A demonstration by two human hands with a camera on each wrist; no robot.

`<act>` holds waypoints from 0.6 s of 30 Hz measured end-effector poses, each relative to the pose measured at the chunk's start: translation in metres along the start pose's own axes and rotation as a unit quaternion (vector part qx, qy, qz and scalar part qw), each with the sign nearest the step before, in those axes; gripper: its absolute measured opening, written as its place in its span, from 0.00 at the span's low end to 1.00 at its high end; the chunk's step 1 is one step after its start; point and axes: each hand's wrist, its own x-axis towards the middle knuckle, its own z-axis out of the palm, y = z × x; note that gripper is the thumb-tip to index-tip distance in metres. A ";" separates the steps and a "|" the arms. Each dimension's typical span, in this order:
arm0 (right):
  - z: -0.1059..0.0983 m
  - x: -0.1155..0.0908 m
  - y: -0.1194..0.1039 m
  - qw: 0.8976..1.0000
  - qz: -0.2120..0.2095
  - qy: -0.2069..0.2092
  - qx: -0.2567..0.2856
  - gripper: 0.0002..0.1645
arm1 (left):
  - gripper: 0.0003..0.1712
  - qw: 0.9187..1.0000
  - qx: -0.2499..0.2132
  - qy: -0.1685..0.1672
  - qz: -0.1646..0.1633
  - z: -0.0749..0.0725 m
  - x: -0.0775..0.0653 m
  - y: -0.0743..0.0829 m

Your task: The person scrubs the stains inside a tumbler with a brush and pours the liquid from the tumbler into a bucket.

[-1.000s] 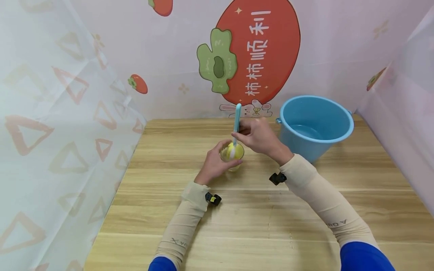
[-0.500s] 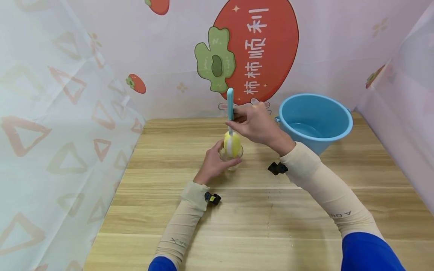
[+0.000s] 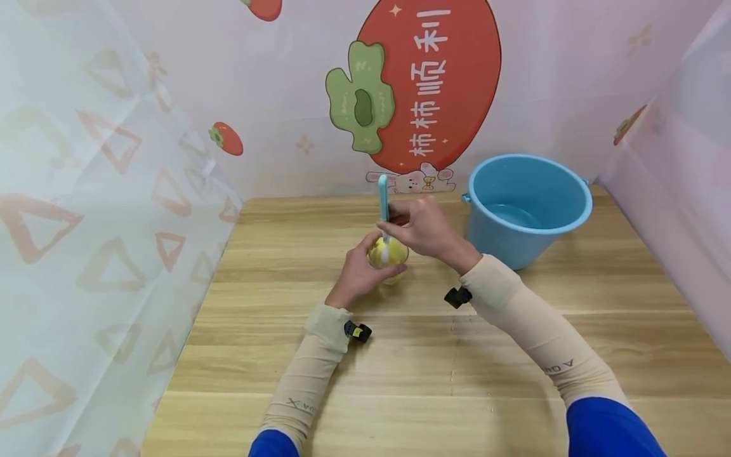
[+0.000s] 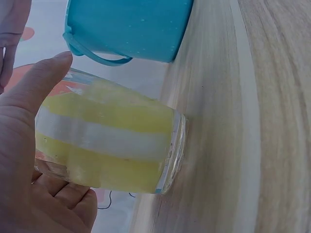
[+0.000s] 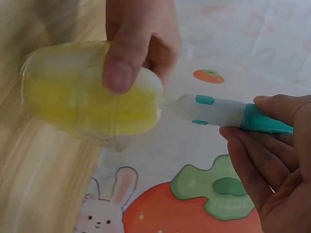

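Observation:
A clear drinking glass (image 4: 178, 150) stands on the table, its rim side gripped by my left hand (image 3: 361, 271) with thumb and fingers on either side. Inside it sits the yellow-and-white sponge head of a cup brush (image 5: 138, 108), filling most of the glass; a little of the sponge sticks out above the rim in the right wrist view. My right hand (image 3: 427, 227) pinches the brush's teal handle (image 3: 383, 197) above the glass, thumb on one side and fingers on the other. The handle points nearly straight up.
A light blue bucket (image 3: 516, 251) stands to the right at the back of the wooden table (image 3: 411, 374). Small water drops lie on the wood near the middle. A printed cloth wall (image 3: 280, 139) closes off the back and sides.
Half a second ago the brush was raised, its sponge well above the rim; now my right hand has lowered it into the glass. The left hand has stayed in place.

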 end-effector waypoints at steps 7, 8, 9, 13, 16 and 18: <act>-0.020 0.014 -0.021 1.000 -0.024 0.005 -0.019 0.12 | 0.48 1.000 -0.007 0.000 0.001 0.001 0.001 -0.005; -0.023 0.015 -0.023 0.999 -0.025 0.005 -0.023 0.13 | 0.47 1.000 -0.009 0.000 0.000 0.002 0.000 -0.005; -0.025 0.016 -0.026 0.999 -0.026 0.006 -0.027 0.13 | 0.46 1.000 -0.011 -0.002 -0.001 0.002 0.000 -0.005; -0.027 0.016 -0.030 0.999 -0.022 0.010 -0.034 0.16 | 0.41 1.000 -0.016 -0.006 0.000 0.001 -0.002 -0.004; -0.023 0.014 -0.028 1.000 -0.015 0.016 -0.021 0.16 | 0.39 1.000 -0.013 -0.006 0.004 0.000 -0.002 -0.003; -0.018 0.012 -0.023 1.000 -0.010 0.020 -0.015 0.15 | 0.39 1.000 -0.010 -0.004 0.006 -0.001 -0.001 -0.002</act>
